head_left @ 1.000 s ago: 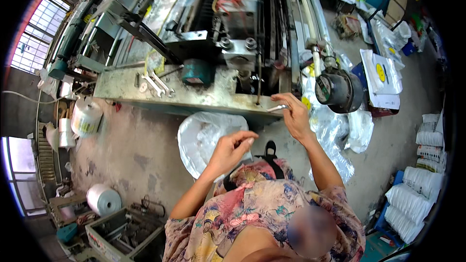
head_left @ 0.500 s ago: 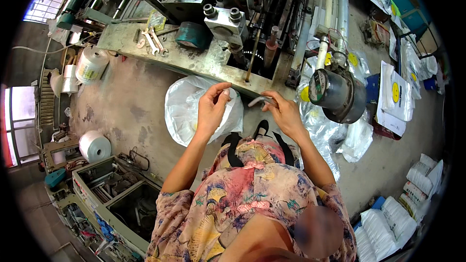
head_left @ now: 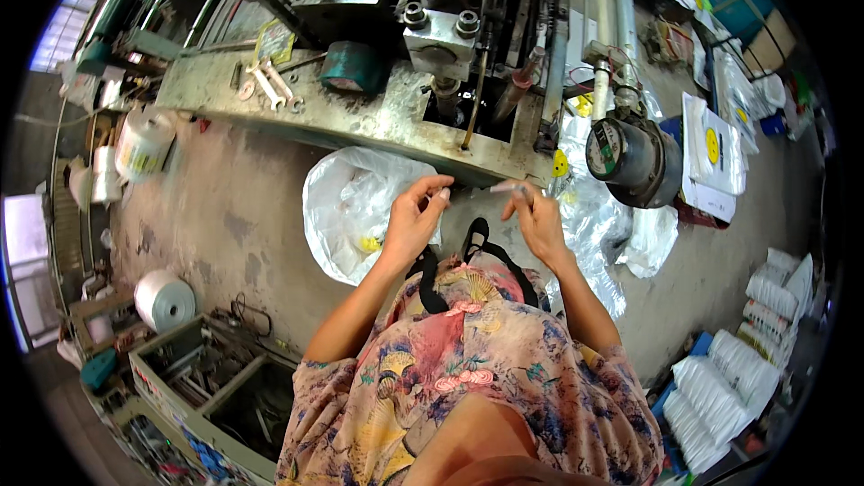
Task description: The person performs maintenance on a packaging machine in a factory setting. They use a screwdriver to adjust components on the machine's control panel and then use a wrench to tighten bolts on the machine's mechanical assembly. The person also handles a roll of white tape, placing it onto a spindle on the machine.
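My left hand (head_left: 414, 220) is over the white plastic bag, its fingers curled and its thumb close to the index finger. Anything between those fingertips is too small to make out. In my right hand (head_left: 537, 223), just below the machine's front edge, is a bent grey metal rod that looks like a hex key (head_left: 504, 187). Its slim end points toward my left hand. The open white plastic bag (head_left: 342, 211) stands on the floor beneath, with crumpled film inside. Ahead is the machine's metal bed (head_left: 360, 117), carrying a steel block (head_left: 441, 49) with two large bolts.
Two wrenches (head_left: 270, 85) and a teal round part (head_left: 351, 67) lie on the bed. A dark cylindrical motor (head_left: 634, 162) juts out at right, above clear plastic film (head_left: 594, 234) on the floor. Film rolls (head_left: 166, 300) and an open metal frame (head_left: 211, 387) stand at left; white packages (head_left: 724, 382) lie at lower right.
Both hands have moved slightly down and to the right in the view. The hex key has turned and shows less of its length. The machine appears shifted as the view tilts.
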`<control>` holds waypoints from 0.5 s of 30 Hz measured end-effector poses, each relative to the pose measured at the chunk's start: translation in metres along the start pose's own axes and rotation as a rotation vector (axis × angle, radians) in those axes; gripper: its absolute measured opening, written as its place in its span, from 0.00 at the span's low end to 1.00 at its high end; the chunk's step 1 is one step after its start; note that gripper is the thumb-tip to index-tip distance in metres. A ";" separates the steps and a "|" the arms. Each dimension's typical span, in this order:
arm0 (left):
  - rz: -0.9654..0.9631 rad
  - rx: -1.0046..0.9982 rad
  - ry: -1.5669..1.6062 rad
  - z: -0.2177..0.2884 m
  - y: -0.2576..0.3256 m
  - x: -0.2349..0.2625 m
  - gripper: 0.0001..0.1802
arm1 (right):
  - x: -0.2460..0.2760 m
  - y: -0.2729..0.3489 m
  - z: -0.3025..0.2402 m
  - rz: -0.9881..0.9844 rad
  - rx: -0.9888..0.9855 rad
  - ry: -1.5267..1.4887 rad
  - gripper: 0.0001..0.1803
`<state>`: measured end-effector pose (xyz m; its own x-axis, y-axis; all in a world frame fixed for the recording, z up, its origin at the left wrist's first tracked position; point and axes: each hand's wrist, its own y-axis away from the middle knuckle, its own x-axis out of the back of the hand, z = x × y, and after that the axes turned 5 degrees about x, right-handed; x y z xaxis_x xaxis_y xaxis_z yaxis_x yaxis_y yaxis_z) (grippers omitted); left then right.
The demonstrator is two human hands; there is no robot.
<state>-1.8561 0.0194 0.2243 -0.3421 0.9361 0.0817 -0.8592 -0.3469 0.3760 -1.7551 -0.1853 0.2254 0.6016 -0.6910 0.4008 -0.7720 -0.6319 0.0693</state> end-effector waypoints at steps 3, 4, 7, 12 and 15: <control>-0.086 0.052 -0.038 -0.012 0.005 0.002 0.14 | -0.004 0.034 0.019 -0.012 -0.001 0.086 0.12; -0.091 0.024 -0.065 -0.016 0.007 0.003 0.14 | -0.002 0.046 0.024 -0.024 0.004 0.120 0.12; -0.055 -0.073 -0.128 -0.016 0.013 -0.001 0.13 | 0.021 0.064 0.036 -0.088 -0.093 0.190 0.13; 0.121 -0.124 -0.229 0.033 0.023 -0.020 0.13 | 0.064 0.064 0.075 -0.058 -0.162 0.144 0.12; 0.160 -0.128 -0.282 0.038 0.007 -0.058 0.14 | 0.090 0.063 0.118 -0.141 -0.244 0.157 0.13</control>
<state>-1.8280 -0.0353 0.2577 -0.3733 0.8421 0.3892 -0.8500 -0.4786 0.2201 -1.7251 -0.3286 0.1585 0.6815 -0.5280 0.5068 -0.7213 -0.6017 0.3431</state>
